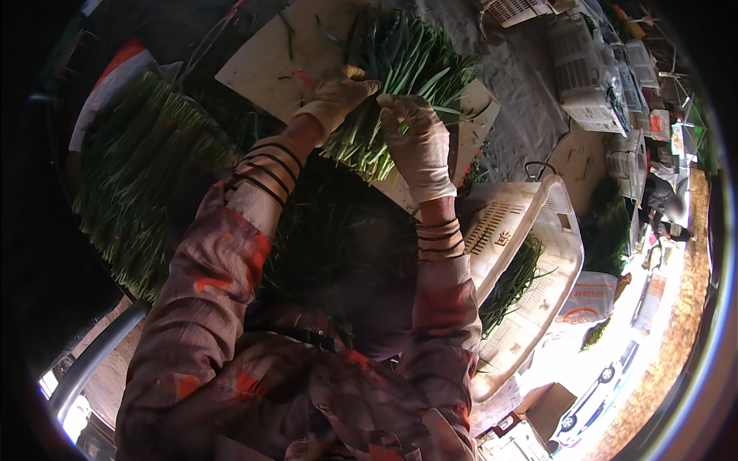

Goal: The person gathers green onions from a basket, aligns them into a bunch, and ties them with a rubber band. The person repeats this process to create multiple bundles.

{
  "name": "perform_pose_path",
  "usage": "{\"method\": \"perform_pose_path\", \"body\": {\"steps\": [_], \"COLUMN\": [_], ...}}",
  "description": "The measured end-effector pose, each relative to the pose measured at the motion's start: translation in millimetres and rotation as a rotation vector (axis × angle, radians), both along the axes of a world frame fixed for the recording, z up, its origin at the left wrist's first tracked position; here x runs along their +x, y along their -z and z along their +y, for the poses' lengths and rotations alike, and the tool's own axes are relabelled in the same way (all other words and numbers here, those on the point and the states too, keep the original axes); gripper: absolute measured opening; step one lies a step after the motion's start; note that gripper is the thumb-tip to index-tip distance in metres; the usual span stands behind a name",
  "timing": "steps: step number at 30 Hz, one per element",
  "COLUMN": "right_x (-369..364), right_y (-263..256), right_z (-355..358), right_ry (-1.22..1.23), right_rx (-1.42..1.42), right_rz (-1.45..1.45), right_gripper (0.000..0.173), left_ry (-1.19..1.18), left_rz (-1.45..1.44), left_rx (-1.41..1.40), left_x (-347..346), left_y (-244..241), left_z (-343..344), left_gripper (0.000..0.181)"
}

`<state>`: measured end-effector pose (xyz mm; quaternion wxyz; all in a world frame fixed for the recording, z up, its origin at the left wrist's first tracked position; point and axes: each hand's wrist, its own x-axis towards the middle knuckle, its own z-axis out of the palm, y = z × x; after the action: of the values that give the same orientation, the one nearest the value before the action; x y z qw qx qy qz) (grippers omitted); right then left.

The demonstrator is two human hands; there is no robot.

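Note:
A thick bunch of green chives point(398, 63) lies across a pale board point(253, 69), its light stems towards me and its dark leaves away. My left hand point(340, 95), in a stained work glove, is at the left side of the bunch with the thumb pointing right. Bent fingers of my right hand point(420, 138), in a whitish glove, come close to that thumb above the stems. Whether a thin tie or some stems are pinched in either hand cannot be made out. A small red strip point(302, 78) shows beside my left hand.
On my left, many chives point(150, 178) stand packed against a white and red sheet point(104, 92). A white plastic crate point(568, 242) at my right holds loose chives point(513, 282). Stacked crates point(588, 80), a plastic bag point(588, 297) and a person point(660, 199) are farther right.

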<state>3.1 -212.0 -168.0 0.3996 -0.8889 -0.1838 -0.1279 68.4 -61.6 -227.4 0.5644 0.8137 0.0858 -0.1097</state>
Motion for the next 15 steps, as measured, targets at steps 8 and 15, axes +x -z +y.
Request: {"method": "perform_pose_path", "body": {"steps": [8, 15], "right_x": [51.0, 50.7], "right_y": [51.6, 65.2], "right_z": [19.8, 26.3], "right_ry": [-0.091, -0.093], "right_rx": [-0.296, -0.607], "right_rz": [-0.045, 0.041], "right_gripper": [0.03, 0.035], "left_ry": [0.489, -0.101], "left_rz": [-0.652, -0.333], "left_rx": [0.713, 0.268], "left_x": [-5.2, -9.3], "left_y": [52.3, 115.6], "left_z": [34.8, 51.9], "left_gripper": [0.026, 0.017]}}
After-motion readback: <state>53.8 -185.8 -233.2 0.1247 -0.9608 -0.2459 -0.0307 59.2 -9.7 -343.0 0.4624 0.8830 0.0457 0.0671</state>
